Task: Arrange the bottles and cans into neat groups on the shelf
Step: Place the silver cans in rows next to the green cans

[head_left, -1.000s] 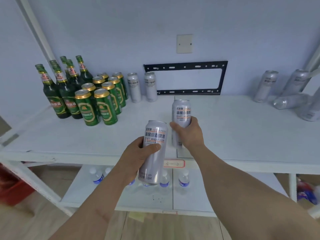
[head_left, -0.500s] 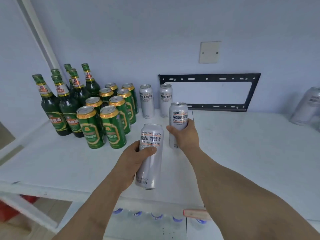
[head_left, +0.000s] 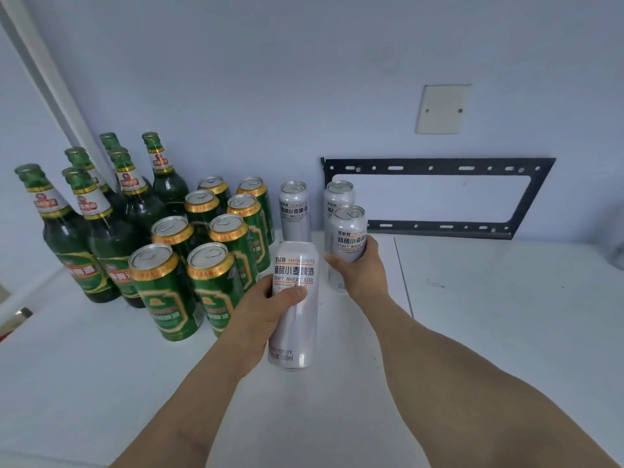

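1. White shelf board (head_left: 489,315) fills the lower frame beneath a pale blue wall (head_left: 270,79); your widest bare stretch lies right of centre, past a seam running down the board.
2. Along the wall at centre right sits a black metal bracket (head_left: 435,197), with a blank wall plate (head_left: 442,109) above it.
3. At the left of the frame, green bottles (head_left: 111,211) stand upright in a cluster at the back, touching or nearly so.
4. Just right of them, green cans (head_left: 216,238) stand in two columns running toward you, gold rims up.
5. Two silver cans (head_left: 294,211) stand at the back, just right of the green cans.
6. Your left hand (head_left: 266,315) wraps its fingers and thumb round a silver can (head_left: 294,305) at centre frame, in front of the left back can; whether its base touches the board cannot be told.
7. Your right hand (head_left: 363,271) curls its fingers round a second silver can (head_left: 347,238), just in front of the right back can.
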